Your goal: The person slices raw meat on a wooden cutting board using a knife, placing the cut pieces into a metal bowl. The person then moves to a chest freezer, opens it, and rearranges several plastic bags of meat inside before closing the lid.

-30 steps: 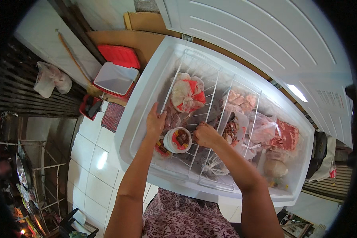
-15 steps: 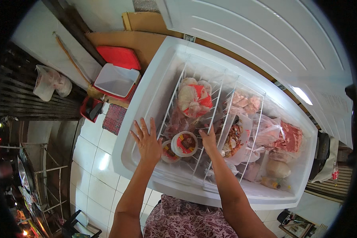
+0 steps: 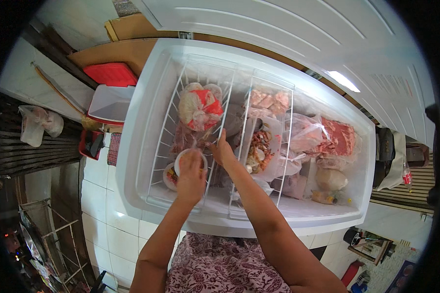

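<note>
In the white chest freezer [image 3: 139,112], my right hand [image 3: 219,149] grips the side rail of the left white wire basket [image 3: 166,136]. My left hand [image 3: 190,173], blurred, is over a round tub [image 3: 181,162]; whether it grips it I cannot tell. A second tub [image 3: 170,178] lies beside it. Above them are a red-and-white bag [image 3: 200,108] and a reddish bag [image 3: 185,139]. The right basket [image 3: 288,127] holds pink meat [image 3: 266,100] and a bag of brown scraps [image 3: 259,146]; further right lie bagged red meat [image 3: 338,136] and a pale round bundle [image 3: 330,179].
The raised lid [image 3: 288,22] stands behind the freezer. An open red-and-white cooler [image 3: 107,100], red bin [image 3: 89,144] and hanging plastic bags [image 3: 36,124] are at the left, with a metal rack [image 3: 58,224]. Dark objects [image 3: 384,151] stand beside the freezer's right end.
My left hand has moved from the freezer's left side rightward onto the tubs. My right hand has shifted up along the basket rail. The view has turned, shifting the freezer leftward in the picture.
</note>
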A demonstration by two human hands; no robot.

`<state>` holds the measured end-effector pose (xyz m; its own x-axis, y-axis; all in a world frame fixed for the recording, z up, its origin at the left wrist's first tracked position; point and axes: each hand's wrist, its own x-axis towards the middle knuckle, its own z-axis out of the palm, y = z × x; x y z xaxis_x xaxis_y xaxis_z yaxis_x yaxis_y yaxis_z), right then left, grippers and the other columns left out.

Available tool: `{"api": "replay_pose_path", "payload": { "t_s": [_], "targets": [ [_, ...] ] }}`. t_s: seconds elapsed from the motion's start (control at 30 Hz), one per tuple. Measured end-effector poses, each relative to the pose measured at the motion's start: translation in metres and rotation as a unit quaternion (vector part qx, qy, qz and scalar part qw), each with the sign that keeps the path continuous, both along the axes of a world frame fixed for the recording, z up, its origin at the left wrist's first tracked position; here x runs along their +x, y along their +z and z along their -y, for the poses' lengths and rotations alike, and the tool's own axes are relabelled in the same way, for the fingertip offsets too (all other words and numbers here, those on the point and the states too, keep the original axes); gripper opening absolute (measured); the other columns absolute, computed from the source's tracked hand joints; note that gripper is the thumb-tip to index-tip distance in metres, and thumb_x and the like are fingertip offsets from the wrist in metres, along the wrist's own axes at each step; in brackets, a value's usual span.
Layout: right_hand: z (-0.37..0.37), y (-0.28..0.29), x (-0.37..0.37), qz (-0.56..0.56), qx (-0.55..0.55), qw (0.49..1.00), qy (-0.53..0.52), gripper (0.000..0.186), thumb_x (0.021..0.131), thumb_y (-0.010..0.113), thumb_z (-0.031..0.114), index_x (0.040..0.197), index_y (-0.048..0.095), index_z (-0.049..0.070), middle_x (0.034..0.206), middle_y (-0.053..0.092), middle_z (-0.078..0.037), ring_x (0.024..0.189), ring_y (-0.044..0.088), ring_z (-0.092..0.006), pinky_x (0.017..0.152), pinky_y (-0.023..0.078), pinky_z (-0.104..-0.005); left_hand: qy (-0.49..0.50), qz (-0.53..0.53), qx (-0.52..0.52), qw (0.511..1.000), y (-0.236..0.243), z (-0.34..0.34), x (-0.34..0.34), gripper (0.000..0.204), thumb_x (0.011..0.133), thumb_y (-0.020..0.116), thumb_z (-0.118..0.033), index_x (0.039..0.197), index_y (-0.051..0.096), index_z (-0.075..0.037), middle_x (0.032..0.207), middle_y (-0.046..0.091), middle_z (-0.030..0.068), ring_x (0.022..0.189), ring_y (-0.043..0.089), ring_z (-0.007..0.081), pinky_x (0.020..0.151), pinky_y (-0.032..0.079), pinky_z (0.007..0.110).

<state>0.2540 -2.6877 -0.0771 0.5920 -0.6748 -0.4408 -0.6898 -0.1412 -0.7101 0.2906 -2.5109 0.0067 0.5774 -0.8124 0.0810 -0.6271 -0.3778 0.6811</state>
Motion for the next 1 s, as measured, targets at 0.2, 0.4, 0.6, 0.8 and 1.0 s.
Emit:
{"api": "replay_pose_path", "payload": {
  "t_s": [0.2,0.4,0.6,0.8,1.0],
  "targets": [
    [0.079,0.046,-0.126,0.184,-0.461,0.868,0.001,0.038,0.092,0.068,0.014,0.126,0.058,0.0,0.11,0.066,-0.018,0.098,0.066,-0.0368,0.087,0.052,-0.0431,0.015,-0.164,-0.028,0.986,-0.03,0.083,-0.1,0.07,0.087,0.061,-0.003,0.15,0.031,0.002,0.146,0.042,0.0292,0.139,0.038,0.0434,0.116,0.032,0.046],
    [0.166,0.001,-0.219,0.128,-0.235,0.939,-0.216,0.032,0.101,0.058,0.019,0.124,0.063,-0.002,0.109,0.067,-0.016,0.09,0.063,-0.0211,0.083,0.051,-0.0325,0.147,-0.378,-0.066,0.912,-0.062,0.122,-0.106,0.067,0.091,0.063,-0.008,0.151,0.035,-0.001,0.134,0.056,0.0234,0.106,0.062,0.0265,0.095,0.048,0.035],
    [0.192,-0.029,-0.199,0.164,-0.024,0.95,-0.264,0.026,0.097,0.059,0.01,0.116,0.065,-0.007,0.076,0.06,-0.001,0.062,0.052,-0.0084,0.054,0.043,-0.0275,0.178,-0.489,-0.173,0.836,-0.065,0.13,-0.087,0.068,0.096,0.063,-0.011,0.156,0.03,-0.008,0.093,0.058,0.0,0.077,0.048,0.0039,0.066,0.04,0.02],
    [0.181,-0.015,-0.175,0.23,0.024,0.918,-0.322,0.022,0.093,0.057,0.002,0.11,0.069,-0.007,0.07,0.058,-0.001,0.054,0.048,-0.0078,0.048,0.039,-0.0279,0.149,-0.387,-0.146,0.898,-0.027,0.116,-0.086,0.072,0.096,0.063,-0.013,0.157,0.026,-0.005,0.128,0.053,0.0107,0.094,0.052,0.0115,0.08,0.046,0.025],
    [0.162,-0.019,-0.143,0.247,0.037,0.924,-0.289,0.041,0.093,0.058,0.002,0.133,0.056,-0.008,0.093,0.068,-0.015,0.079,0.066,-0.0201,0.074,0.053,-0.031,0.077,-0.057,-0.064,0.993,0.041,0.088,-0.086,0.069,0.09,0.068,-0.013,0.152,0.037,-0.004,0.145,0.046,0.0263,0.136,0.043,0.0425,0.113,0.034,0.046]
  ]
}}
